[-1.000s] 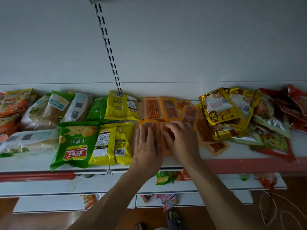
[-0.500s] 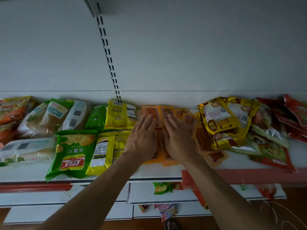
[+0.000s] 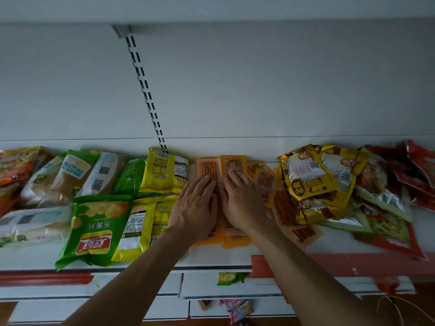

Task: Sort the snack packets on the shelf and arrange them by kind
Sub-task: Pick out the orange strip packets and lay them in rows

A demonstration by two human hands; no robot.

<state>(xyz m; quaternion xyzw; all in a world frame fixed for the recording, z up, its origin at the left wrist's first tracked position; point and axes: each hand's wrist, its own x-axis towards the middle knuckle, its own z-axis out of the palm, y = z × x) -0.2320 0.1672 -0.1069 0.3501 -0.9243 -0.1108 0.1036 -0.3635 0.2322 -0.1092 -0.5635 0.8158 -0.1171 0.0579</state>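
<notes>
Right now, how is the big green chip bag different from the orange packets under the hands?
The green chip bag is large, puffy and lies untouched. The orange packets are small, flat, with clear windows showing sticks, and the left hand and right hand lie flat on them. Both rest on the same shelf.

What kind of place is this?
Probably a small shop's snack aisle: a white shelf with a red price strip, a slotted upright on the back panel, and many snack packets laid out.

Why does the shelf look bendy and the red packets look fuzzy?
Head view: the wide-angle lens bows the shelf edge; the red packets at the right edge are smeared and dim; the gold packets catch some glare; both hands are fairly sharp.
</notes>
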